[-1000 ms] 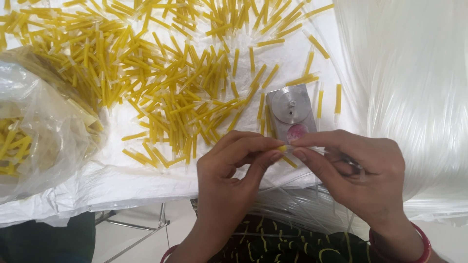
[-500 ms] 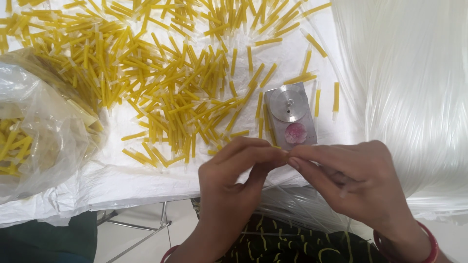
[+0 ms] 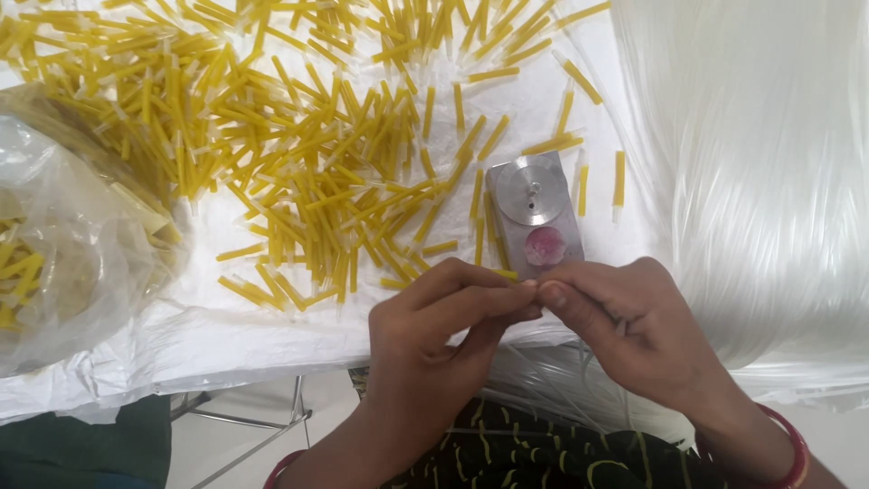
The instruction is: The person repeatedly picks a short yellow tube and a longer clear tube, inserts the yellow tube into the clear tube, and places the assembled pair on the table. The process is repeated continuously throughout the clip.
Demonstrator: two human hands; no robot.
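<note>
hands meet just below the small metal block (image 3: 535, 215) in the head view, the only view there is. the left hand (image 3: 434, 340) and the right hand (image 3: 634, 330) touch at the fingertips. between them sits one short yellow tube (image 3: 507, 274), and only its tip shows. it looks like the step now is fitting a thin clear strand into that yellow piece, but the strand at the pinch is too fine to see for sure. the next move seems to need a steady, tiny push, with both pinches kept tight so the little piece does not slip.

the left hand is nearly closed, thumb and fingers pinching the yellow tube. the right hand is also curled in, its thumb and first finger pressed tight at the same spot; i cannot tell what it grips.

many more yellow tubes lie in a pile (image 3: 299, 154) on the white sheet (image 3: 226, 335), well above the hands. a clear bag (image 3: 72, 244) with some yellow pieces sits far left. a big bundle of clear strands (image 3: 760, 181) hangs on the right.
</note>
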